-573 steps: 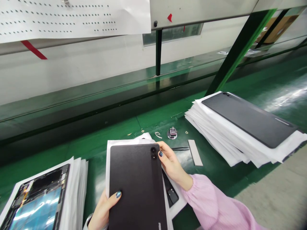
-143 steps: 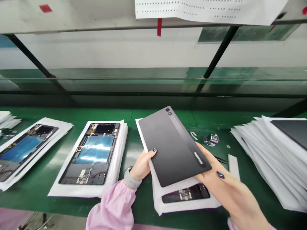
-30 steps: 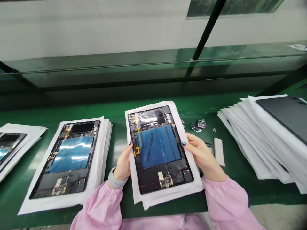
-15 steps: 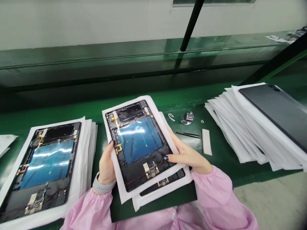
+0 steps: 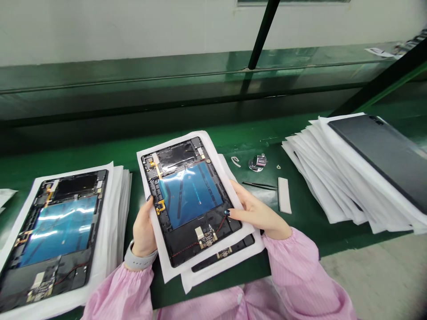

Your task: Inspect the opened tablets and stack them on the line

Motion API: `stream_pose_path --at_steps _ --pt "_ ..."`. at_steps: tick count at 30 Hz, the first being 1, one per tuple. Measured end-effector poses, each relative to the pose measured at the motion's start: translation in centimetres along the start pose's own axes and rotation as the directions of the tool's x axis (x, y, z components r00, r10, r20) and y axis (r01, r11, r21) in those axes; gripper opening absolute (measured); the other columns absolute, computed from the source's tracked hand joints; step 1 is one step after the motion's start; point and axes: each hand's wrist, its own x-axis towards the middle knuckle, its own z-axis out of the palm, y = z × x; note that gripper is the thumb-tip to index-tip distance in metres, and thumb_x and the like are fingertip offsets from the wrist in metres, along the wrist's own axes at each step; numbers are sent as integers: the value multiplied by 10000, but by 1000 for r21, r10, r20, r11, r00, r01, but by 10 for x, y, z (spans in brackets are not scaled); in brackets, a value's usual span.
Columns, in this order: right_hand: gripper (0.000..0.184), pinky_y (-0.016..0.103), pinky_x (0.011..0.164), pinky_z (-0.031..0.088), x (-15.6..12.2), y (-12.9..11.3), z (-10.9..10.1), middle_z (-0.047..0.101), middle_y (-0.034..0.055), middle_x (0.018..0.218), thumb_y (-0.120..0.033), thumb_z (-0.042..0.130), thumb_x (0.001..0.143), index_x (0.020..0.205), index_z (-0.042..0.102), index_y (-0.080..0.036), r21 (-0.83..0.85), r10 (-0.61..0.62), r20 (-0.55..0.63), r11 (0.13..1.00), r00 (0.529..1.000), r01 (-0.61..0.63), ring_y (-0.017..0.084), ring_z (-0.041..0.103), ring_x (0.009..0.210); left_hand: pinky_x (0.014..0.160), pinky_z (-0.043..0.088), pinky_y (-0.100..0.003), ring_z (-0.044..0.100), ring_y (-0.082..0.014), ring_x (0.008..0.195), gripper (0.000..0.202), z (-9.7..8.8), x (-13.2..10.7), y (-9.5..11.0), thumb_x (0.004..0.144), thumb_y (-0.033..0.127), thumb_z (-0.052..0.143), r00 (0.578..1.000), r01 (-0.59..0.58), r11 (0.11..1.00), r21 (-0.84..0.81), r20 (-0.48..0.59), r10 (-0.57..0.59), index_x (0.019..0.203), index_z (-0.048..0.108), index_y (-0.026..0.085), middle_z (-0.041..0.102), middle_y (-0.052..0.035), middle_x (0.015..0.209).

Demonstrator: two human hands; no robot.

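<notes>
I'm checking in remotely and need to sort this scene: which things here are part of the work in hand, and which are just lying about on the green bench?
In hand:
left hand
right hand
open tablet
white sheet under it
second tablet beneath

Lying about:
open tablet on the left stack
grey tablet on the right pile
tweezers
white strip
tally counter

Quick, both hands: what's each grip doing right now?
Left hand: closed, holding the tablet by its edge.
Right hand: closed, holding the same tablet.
</notes>
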Motion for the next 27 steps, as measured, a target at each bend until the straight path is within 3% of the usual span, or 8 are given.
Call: stream_pose_path --at_steps 4,10,15,19,27 --pt "738 392 1110 433 -1 2 1 470 28 1524 -179 603 911 1560 279 -315 69 26 15 997 1000 -27 241 527 1323 918 599 -449 714 -367 1050 172 -1 0 0 710 329 739 1000 -15 1000 -6 -2 15 771 795 177 809 -82 814" --pt "728 356 1155 366 0 3 -1 405 21 1567 -185 627 856 1527 360 -275 -29 4 -58 1000 998 -6 245 412 1414 948 578 -467 698 -379 1080 190 -1 0 1 719 328 745 1000 -8 1000 -20 -2 8 781 788 154 802 -104 813" --pt "836 377 1092 444 -2 -2 1 379 39 1582 -198 634 847 1575 233 -285 -20 54 10 998 999 -54 267 448 1386 959 567 -484 698 -387 1072 226 3 -2 2 702 351 751 1000 7 1000 -19 1 -7 791 788 146 799 -109 808" --pt "880 377 1172 342 -1 -7 4 348 40 1594 -185 698 816 1568 251 -279 -162 48 -10 986 999 -49 271 388 1423 960 567 -491 704 -387 1058 229 2 -1 1 699 367 763 1000 -28 1000 0 -6 28 781 787 155 797 -98 789" --pt "987 368 1150 361 0 -10 8 324 48 1600 -103 632 793 1601 95 -280 -178 88 10 980 996 -85 270 397 1414 942 586 -450 697 -356 1090 164 -1 0 -3 720 350 722 993 -88 996 15 -78 89 742 761 193 791 -50 734"
